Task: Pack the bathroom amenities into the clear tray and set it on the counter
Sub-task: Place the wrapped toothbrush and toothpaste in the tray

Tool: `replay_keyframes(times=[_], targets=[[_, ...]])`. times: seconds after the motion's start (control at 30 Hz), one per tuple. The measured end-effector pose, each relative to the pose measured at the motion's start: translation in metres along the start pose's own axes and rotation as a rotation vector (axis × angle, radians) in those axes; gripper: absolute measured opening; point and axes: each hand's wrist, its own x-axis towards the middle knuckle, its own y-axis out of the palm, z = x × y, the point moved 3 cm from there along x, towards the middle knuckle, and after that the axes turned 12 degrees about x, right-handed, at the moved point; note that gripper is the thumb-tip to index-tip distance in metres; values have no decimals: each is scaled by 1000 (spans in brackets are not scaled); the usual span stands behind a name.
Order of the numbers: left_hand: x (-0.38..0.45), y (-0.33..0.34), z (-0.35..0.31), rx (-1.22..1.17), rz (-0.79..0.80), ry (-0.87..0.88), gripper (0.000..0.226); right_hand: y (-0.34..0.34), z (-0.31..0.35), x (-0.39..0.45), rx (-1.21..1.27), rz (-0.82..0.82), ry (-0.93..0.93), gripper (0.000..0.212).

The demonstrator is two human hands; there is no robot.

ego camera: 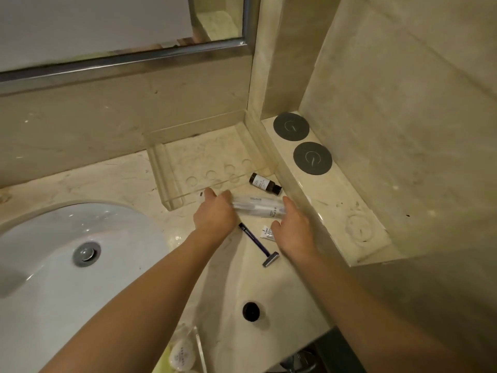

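Both hands, the left hand (215, 214) and the right hand (294, 227), grip a wrapped packet (258, 207) near the counter's (129, 173) back corner, beside the clear tray (172, 195).

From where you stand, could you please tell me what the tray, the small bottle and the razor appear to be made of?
The tray looks like clear acrylic: the marble counter shows through it, and its edges are thick and glossy. The small bottle seems to be dark plastic or glass, with a white label; which one is unclear. The razor appears to be plastic, with a dark purple handle and a grey head.
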Motion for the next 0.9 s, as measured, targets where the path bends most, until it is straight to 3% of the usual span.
replay_keyframes(times=[0.3, 0.53, 0.6, 0.7, 0.83, 0.9], targets=[[-2, -3, 5, 213, 17, 80, 22, 2, 1, 10, -57, -66, 77, 28], [-16, -6, 16, 395, -184, 304, 20, -1, 7, 7, -81, -48, 44, 11], [-24, -14, 20, 331, -206, 387, 12, -3, 10, 5, -34, -60, 27, 9], [-37, -23, 33, 149, -104, 431, 16, -4, 19, -4, -34, -90, -59, 10], [-48, -27, 58, -90, 6, 338, 24, -1, 31, -23, -102, -171, -218, 16], [-60, -33, 73, -171, 45, 291, 27, 5, 39, -33, -10, -123, -276, 16]])
